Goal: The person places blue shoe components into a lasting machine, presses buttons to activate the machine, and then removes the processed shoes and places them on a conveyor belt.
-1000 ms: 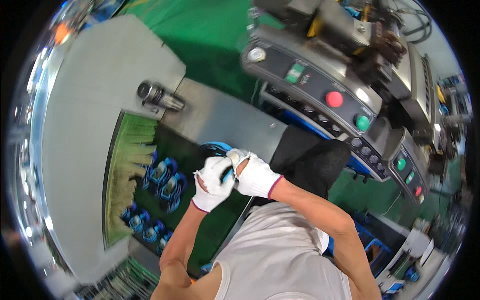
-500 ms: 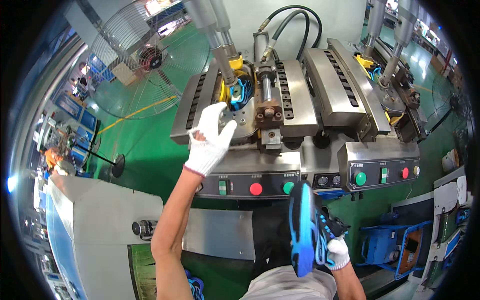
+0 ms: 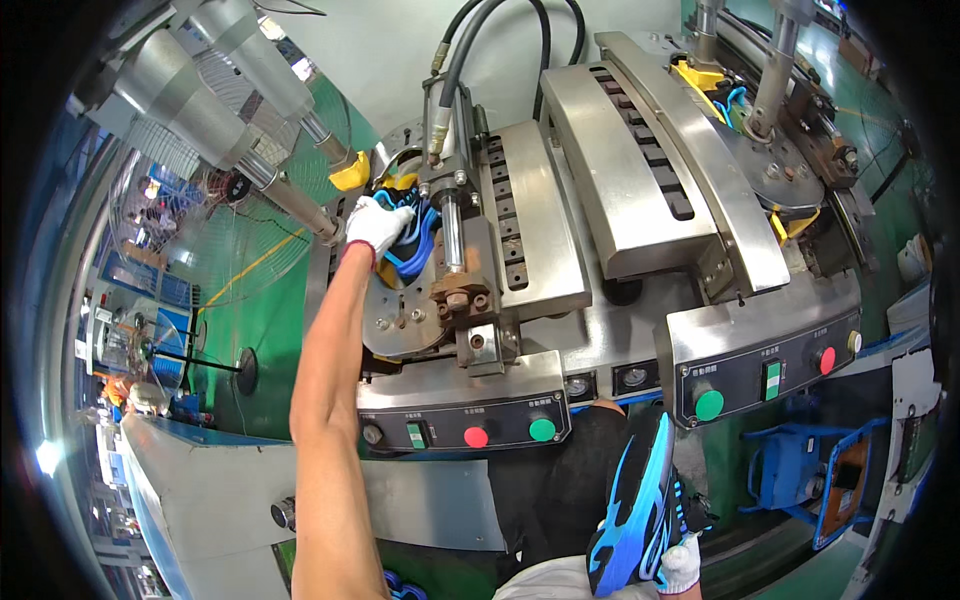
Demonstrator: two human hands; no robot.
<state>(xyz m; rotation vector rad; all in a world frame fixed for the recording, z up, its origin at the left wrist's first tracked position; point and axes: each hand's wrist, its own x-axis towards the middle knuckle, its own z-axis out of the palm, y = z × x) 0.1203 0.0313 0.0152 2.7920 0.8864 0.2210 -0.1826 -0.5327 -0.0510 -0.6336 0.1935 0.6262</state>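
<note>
My left hand [image 3: 378, 226], in a white knit glove, is closed on a black and blue sports shoe [image 3: 412, 250] in the left press station. Its thumb lies across the shoe's upper, while the other fingers are partly hidden. Low in front of my body, my right hand [image 3: 682, 565], also gloved, holds another black and blue shoe [image 3: 640, 505], with its sole facing left. Above the left station, two metal press rods [image 3: 285, 190] stand apart from the shoe, one with a yellow pad [image 3: 350, 172] at its end.
A second press station [image 3: 765, 150] stands at right with a shoe under its rods. Control panels [image 3: 480, 425] with red and green buttons run along the front. Black hoses [image 3: 470, 60] rise behind. A fan [image 3: 215, 190] is at left, a blue metal frame [image 3: 810, 475] at lower right.
My left hand has moved forward from in front of the left station onto its shoe. The rods there have lifted off the shoe. My view has shifted; the right hand still holds its shoe.
</note>
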